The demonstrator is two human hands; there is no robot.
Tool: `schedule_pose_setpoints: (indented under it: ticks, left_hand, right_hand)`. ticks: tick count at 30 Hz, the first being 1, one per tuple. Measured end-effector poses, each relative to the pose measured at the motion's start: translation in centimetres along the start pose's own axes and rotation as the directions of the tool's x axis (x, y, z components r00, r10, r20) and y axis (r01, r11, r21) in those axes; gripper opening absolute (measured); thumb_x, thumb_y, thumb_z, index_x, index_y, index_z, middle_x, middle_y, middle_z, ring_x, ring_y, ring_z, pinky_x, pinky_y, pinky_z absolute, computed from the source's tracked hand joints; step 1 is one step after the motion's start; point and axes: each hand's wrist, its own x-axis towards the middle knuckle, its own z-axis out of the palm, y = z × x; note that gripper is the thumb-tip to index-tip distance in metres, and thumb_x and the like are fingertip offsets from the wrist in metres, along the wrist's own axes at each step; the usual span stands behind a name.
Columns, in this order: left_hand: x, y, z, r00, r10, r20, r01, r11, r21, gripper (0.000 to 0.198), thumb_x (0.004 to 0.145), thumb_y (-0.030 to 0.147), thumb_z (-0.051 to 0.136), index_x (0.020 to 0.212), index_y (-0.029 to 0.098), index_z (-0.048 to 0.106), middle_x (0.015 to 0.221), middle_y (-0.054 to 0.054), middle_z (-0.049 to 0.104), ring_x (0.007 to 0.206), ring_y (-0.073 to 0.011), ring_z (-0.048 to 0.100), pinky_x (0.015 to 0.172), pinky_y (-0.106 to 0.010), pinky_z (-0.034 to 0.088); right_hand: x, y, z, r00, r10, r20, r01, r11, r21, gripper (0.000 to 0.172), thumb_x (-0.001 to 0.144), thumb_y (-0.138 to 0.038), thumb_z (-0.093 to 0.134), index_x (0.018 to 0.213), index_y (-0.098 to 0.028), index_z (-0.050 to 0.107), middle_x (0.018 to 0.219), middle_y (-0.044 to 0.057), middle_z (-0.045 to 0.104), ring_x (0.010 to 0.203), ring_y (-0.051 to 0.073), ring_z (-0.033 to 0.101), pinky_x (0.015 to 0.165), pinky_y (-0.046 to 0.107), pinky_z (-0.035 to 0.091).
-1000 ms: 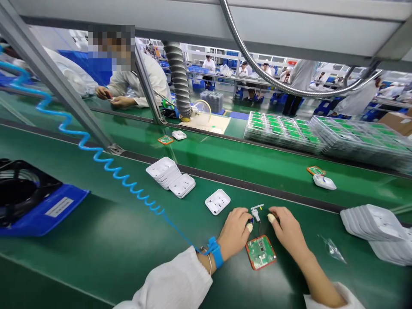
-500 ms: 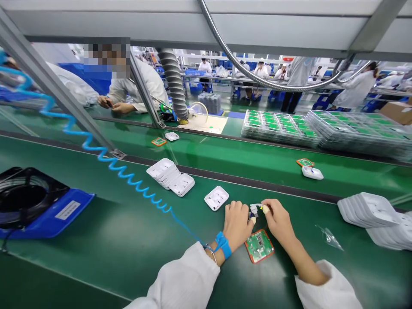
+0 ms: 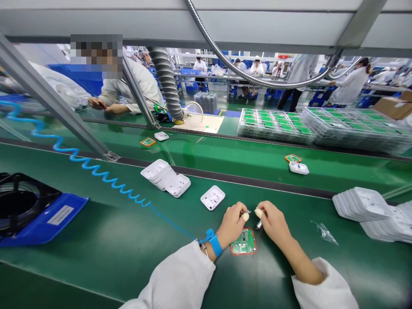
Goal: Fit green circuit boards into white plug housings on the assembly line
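My left hand point(image 3: 234, 221) is closed in a pinch, with yellowish finger cots on it. A small pale tip shows at its fingertips, too little to name. Facing it, my right hand point(image 3: 272, 221) also pinches, and a small silver cylindrical part point(image 3: 259, 224) sticks out below its fingers. A green circuit board point(image 3: 243, 242) with a red-orange edge lies on the bench just under my left hand. Beyond my hands rests a single white plastic cover point(image 3: 213, 198), inner side up. Around my left wrist is a blue strap point(image 3: 213, 243) with a coiled cord.
Stacked white covers lie at left point(image 3: 165, 178) and right point(image 3: 362, 206). A clear plastic scrap point(image 3: 325, 233) is right of my hands. A black fan on a blue base point(image 3: 48, 219) stands left. Board-and-cover sets and trays point(image 3: 273, 124) lie beyond the dark strip. A co-worker sits opposite.
My hands have drawn slightly apart and turned; the white piece between them no longer shows. The silver cylinder now shows under my right hand. The board is turned and shifted toward my left hand.
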Motion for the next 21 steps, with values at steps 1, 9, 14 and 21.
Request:
schedule_pose_setpoints:
  ticks: [1, 9, 14, 21]
  left_hand:
    - [0.02, -0.02, 0.01, 1.0, -0.005, 0.001, 0.005, 1.0, -0.008, 0.006, 0.084, 0.019, 0.044, 0.086, 0.019, 0.05, 0.082, 0.001, 0.057, 0.077, -0.0155, 0.05, 0.073, -0.029, 0.035]
    - [0.01, -0.01, 0.01, 1.0, -0.015, 0.004, 0.015, 0.999, -0.033, 0.007, 0.084, 0.022, 0.043, 0.085, 0.019, 0.05, 0.082, 0.001, 0.058, 0.077, -0.0156, 0.049, 0.073, -0.029, 0.035]
    - [-0.05, -0.14, 0.11, 1.0, -0.018, 0.003, 0.018, 0.999, -0.03, 0.008, 0.084, 0.022, 0.042, 0.085, 0.019, 0.05, 0.082, 0.001, 0.057, 0.076, -0.0154, 0.049, 0.073, -0.029, 0.035]
    - [0.04, -0.32, 0.12, 1.0, -0.01, 0.002, 0.01, 0.999, -0.031, 0.008, 0.084, 0.022, 0.042, 0.084, 0.02, 0.05, 0.081, 0.002, 0.057, 0.076, -0.015, 0.049, 0.072, -0.028, 0.034]
  right_hand:
    - [0.1, -0.04, 0.13, 0.998, -0.013, 0.057, 0.013, 1.0, -0.015, 0.012, 0.087, -0.02, 0.038, 0.086, -0.021, 0.051, 0.078, 0.002, 0.056, 0.072, 0.015, 0.051, 0.066, 0.028, 0.04]
    - [0.23, -0.15, 0.19, 0.984, -0.076, 0.163, 0.078, 0.997, -0.001, 0.019, 0.085, -0.009, 0.037, 0.089, -0.021, 0.051, 0.087, 0.002, 0.053, 0.081, 0.016, 0.049, 0.073, 0.03, 0.037]
    - [0.21, -0.1, 0.13, 0.985, -0.074, 0.157, 0.072, 0.997, 0.022, 0.017, 0.086, -0.01, 0.037, 0.088, -0.021, 0.05, 0.087, 0.002, 0.053, 0.082, 0.016, 0.049, 0.073, 0.03, 0.037]
    - [0.3, -0.29, -0.09, 0.981, -0.082, 0.178, 0.075, 0.996, 0.047, 0.016, 0.088, -0.013, 0.038, 0.089, -0.021, 0.051, 0.087, 0.002, 0.052, 0.083, 0.016, 0.048, 0.074, 0.031, 0.036]
